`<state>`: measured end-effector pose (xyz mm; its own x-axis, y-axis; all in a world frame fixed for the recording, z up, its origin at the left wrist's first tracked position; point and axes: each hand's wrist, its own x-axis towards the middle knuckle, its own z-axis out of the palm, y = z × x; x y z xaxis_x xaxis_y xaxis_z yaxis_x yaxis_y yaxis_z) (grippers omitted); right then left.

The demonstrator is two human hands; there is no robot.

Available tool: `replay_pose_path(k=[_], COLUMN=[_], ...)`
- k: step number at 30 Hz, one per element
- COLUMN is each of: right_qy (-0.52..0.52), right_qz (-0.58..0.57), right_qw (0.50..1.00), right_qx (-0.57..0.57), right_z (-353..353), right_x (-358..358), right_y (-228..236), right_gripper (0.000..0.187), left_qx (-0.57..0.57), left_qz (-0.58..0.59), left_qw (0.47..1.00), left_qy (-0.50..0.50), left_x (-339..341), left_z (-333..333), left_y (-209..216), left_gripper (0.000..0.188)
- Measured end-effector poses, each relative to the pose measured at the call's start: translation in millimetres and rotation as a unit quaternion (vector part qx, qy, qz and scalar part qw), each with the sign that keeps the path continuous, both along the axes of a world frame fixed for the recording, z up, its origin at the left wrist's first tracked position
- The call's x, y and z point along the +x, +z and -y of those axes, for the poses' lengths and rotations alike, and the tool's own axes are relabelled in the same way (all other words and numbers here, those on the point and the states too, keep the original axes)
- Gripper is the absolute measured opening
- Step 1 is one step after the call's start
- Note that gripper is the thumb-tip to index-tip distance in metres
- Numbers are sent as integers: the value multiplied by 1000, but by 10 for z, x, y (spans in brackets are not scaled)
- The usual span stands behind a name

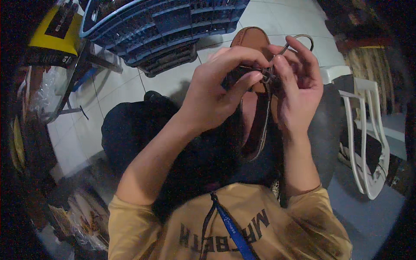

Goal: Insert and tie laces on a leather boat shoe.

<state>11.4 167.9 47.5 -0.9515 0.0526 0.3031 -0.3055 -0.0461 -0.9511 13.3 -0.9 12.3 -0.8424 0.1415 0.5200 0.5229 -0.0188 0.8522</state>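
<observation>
A sandal [250, 40] with a brown insole lies toe-away in front of me, above my lap. Dark straps cross it, and one long dark strap [258, 125] hangs down toward me. My left hand [212, 86] is closed, thumb and forefinger pinching the strap beside a small metal buckle [268, 79]. Close by on the right, my right hand [299, 78] pinches a thin strap end [284, 50] that rises from the buckle and loops over past the fingers. The fingertips of both hands almost meet there. My hands hide much of the sandal's middle.
A blue plastic crate [160, 30] stands ahead on the left, beside a yellow and black bag [56, 39]. Dark metal legs [71, 86] rise at the left. A white plastic chair [368, 130] is on my right. Plastic-wrapped items [84, 212] lie at lower left.
</observation>
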Motion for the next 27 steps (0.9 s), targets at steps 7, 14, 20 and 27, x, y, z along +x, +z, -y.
replay_pose_path(k=[7,14,20,27], right_qy=[49,67,57,57], right_qz=[3,8,-6,1], right_qw=[997,994,996,995], right_qx=[57,89,74,79], right_z=[-117,-124,-124,-141], right_x=[-174,-304,-357,-352], right_y=[97,113,219,109], right_gripper=[35,33,31,25], left_qx=[-120,-113,-101,32], left_qz=[-117,-119,-82,-30], left_qw=[986,987,991,999], left_qy=[26,7,-20,-13], left_x=[-118,-146,-141,-49], left_z=[33,10,19,-56], left_y=[-60,-135,-48,-78], left_gripper=[13,12,12,21])
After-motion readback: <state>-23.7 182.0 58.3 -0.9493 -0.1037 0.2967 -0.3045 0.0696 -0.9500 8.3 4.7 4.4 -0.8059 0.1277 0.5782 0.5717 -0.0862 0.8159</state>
